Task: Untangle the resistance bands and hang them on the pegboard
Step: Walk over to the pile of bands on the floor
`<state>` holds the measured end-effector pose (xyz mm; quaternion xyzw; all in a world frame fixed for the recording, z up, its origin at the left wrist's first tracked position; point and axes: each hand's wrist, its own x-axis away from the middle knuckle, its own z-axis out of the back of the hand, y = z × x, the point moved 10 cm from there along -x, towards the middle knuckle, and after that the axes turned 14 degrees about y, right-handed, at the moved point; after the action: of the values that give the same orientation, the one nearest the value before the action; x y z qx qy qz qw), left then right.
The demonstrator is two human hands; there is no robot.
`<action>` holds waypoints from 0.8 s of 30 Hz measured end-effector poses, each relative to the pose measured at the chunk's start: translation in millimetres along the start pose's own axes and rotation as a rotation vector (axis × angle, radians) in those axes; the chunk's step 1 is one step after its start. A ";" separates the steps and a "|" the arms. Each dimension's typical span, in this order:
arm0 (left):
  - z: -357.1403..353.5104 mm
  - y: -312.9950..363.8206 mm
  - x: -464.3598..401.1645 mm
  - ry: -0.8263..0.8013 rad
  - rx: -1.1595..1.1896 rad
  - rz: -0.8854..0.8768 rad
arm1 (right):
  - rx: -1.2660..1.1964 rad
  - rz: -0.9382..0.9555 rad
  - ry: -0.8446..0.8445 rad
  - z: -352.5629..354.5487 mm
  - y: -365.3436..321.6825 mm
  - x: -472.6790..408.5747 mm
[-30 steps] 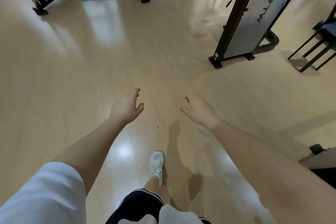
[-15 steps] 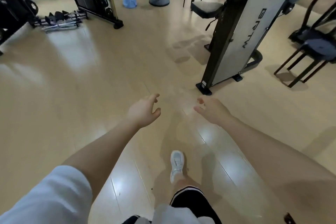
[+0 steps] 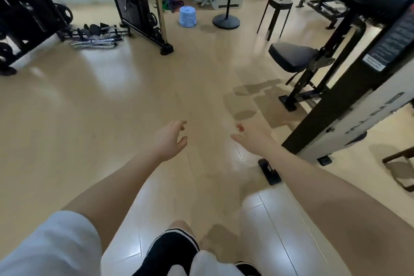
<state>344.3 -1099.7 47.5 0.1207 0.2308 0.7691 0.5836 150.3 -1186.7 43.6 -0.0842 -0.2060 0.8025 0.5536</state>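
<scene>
A tangle of green and purple resistance bands [image 3: 171, 5] lies on the floor by the far wall, just left of a blue stool. My left hand [image 3: 168, 139] and my right hand [image 3: 254, 139] reach out in front of me at mid-frame, far from the bands. Both hands hold nothing, and their fingers are relaxed. No pegboard shows in the head view.
A black cable machine [image 3: 136, 4] stands at the back left, with bars and handles [image 3: 96, 37] on the floor beside it. A blue stool [image 3: 187, 17], a fan stand [image 3: 226, 21], a black stool [image 3: 279, 12] and a seated machine [image 3: 336, 67] lie ahead and right.
The view has tilted up and moved forward across the floor. The far wall, the bands and the blue stool have come closer. Both hands stay stretched out and hold nothing.
</scene>
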 end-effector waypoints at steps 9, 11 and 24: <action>11.8 -111.1 -258.9 0.135 0.050 0.164 | 0.010 0.153 -0.109 -45.8 -77.7 -291.0; 18.2 -118.2 -330.8 0.118 0.045 0.139 | 0.028 0.152 -0.071 -31.8 -88.3 -361.0; -17.8 -54.3 -761.1 0.065 -0.012 -0.200 | -0.155 -0.190 0.163 63.1 -8.1 -734.9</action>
<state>602.4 -1817.7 68.8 0.0685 0.2561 0.7118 0.6504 408.3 -1877.7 35.6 -0.1716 -0.2290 0.7186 0.6338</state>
